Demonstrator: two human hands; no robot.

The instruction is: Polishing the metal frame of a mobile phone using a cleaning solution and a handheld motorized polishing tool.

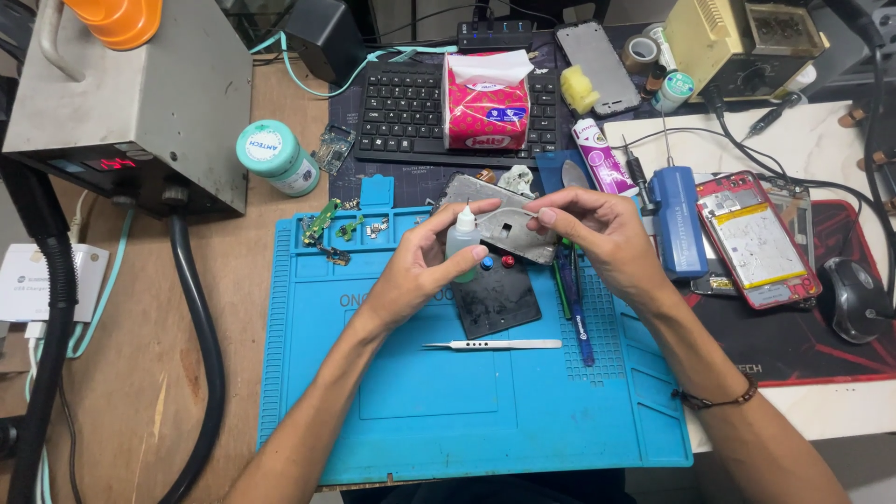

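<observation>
Left hand (422, 266): fingers curled round a small clear dropper bottle (462, 238), thumb and index pinching it, nozzle upright. Right hand (597, 233): thumb and forefinger closed on the right edge of a flat grey metal plate (509, 229), other fingers loosely bent. Bottle and plate touch, held above the upper middle of the blue work mat (420, 411).

Just beneath the hands, at 6 o'clock: a dark square pad (499, 303) with a blue knob (486, 264) and a red knob (508, 261) at its top edge. Further at 6: steel tweezers (495, 344) lying flat on the mat. At 4 o'clock of the pad: blue-handled tools (579, 322).

At 9 o'clock of the hands: small green circuit parts (327, 224) in the mat's tray. At 12: tissue pack (485, 101) on a black keyboard (401, 112). At 3: blue handheld device (679, 219), then an opened red phone (756, 238). At 10: teal-capped jar (277, 157) beside a grey station box (131, 103)
</observation>
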